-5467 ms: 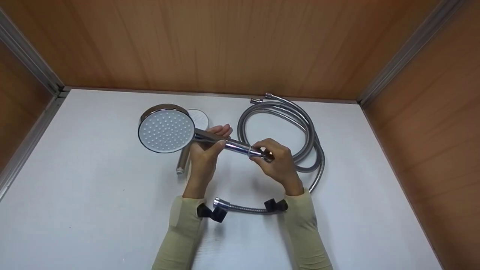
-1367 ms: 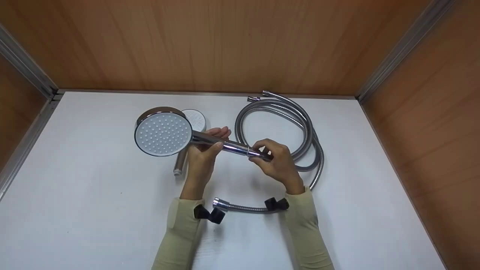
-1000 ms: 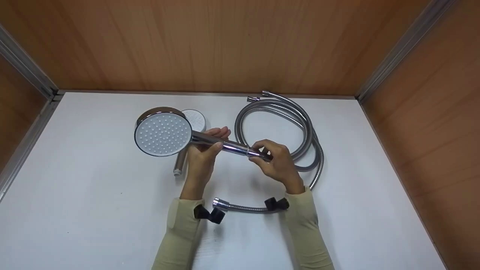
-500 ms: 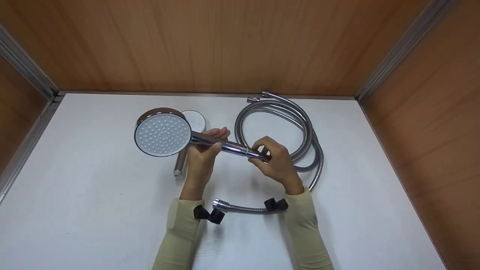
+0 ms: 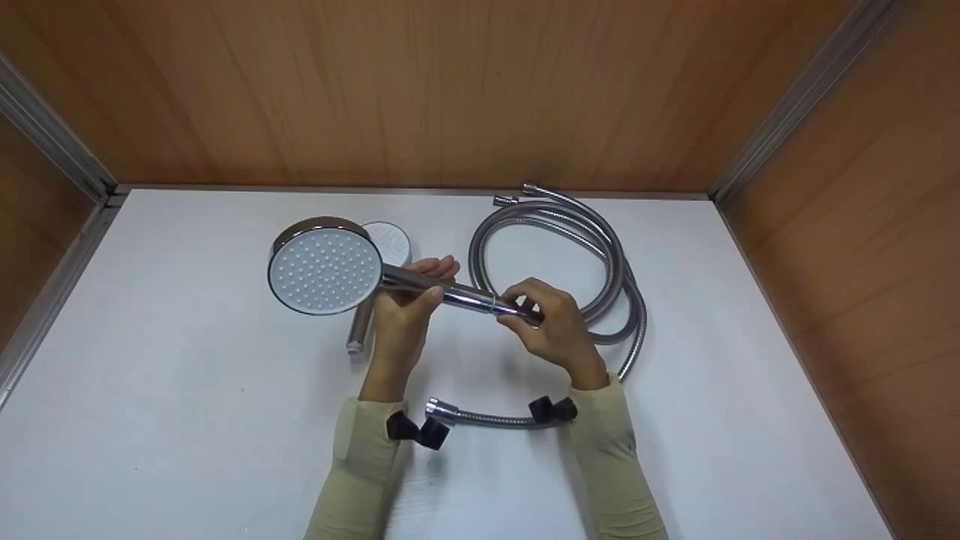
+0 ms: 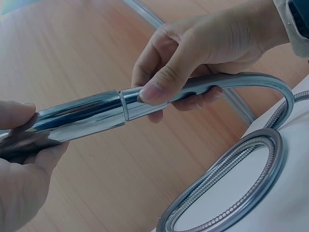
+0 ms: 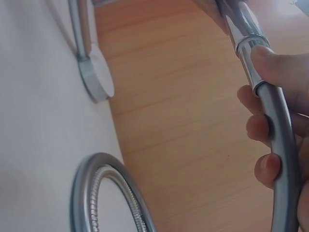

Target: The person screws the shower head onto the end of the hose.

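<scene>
Raised above the table is a chrome shower head (image 5: 325, 271) with a round white nozzle face, its handle slanting down to the right. My left hand (image 5: 401, 330) holds that handle, thumb on top and the other fingers under and behind it. At the handle's lower end my right hand (image 5: 555, 322) pinches the metal end fitting of a smooth grey hose (image 7: 279, 121). In the left wrist view the fitting (image 6: 136, 102) meets the handle with a thin seam line. The right fingers also curl under the hose. Any thread inside the joint is hidden.
A second, smaller shower head (image 5: 390, 241) lies behind my left hand. Coiled hoses (image 5: 624, 262) lie at the back right, two metal ends near the rear edge. A ribbed metal hose end (image 5: 442, 409) lies between my forearms. Wooden panels (image 5: 465, 90) wall the white table.
The head view has shifted slightly. Both hands keep the same hold on the shower head and hose fitting; my right fingers shift a little at the joint.
</scene>
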Action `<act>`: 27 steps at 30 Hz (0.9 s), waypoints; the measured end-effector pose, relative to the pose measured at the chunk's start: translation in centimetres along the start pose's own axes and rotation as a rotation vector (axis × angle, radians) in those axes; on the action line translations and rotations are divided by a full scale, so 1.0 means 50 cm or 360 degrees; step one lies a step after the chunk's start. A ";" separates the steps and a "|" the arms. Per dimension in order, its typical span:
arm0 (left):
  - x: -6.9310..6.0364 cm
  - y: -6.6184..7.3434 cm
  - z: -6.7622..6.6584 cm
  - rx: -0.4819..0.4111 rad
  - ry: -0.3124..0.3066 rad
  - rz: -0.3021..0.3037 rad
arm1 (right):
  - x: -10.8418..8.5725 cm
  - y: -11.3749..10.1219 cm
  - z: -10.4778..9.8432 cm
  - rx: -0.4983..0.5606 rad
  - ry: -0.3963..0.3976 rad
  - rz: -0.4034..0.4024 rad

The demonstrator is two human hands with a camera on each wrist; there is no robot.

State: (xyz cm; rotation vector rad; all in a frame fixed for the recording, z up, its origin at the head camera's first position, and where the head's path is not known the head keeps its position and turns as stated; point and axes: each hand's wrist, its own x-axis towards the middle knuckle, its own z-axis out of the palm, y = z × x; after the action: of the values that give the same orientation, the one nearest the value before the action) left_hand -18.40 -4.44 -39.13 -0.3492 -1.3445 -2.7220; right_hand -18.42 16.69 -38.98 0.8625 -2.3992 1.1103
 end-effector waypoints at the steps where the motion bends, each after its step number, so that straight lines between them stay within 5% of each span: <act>1: 0.000 0.000 0.000 0.0002 0.0001 0.0000 | 0.000 0.000 0.000 0.0000 0.0000 0.0000; 27: 0.000 -0.001 0.000 0.0016 -0.0025 0.0026 | 0.001 -0.004 -0.004 -0.0006 -0.0020 0.0005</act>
State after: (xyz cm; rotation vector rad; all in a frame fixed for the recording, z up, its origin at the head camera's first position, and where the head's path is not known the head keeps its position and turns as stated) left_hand -18.40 -4.40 -39.15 -0.3796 -1.3523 -2.7041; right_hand -18.29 16.74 -38.71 0.8676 -2.4130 1.1041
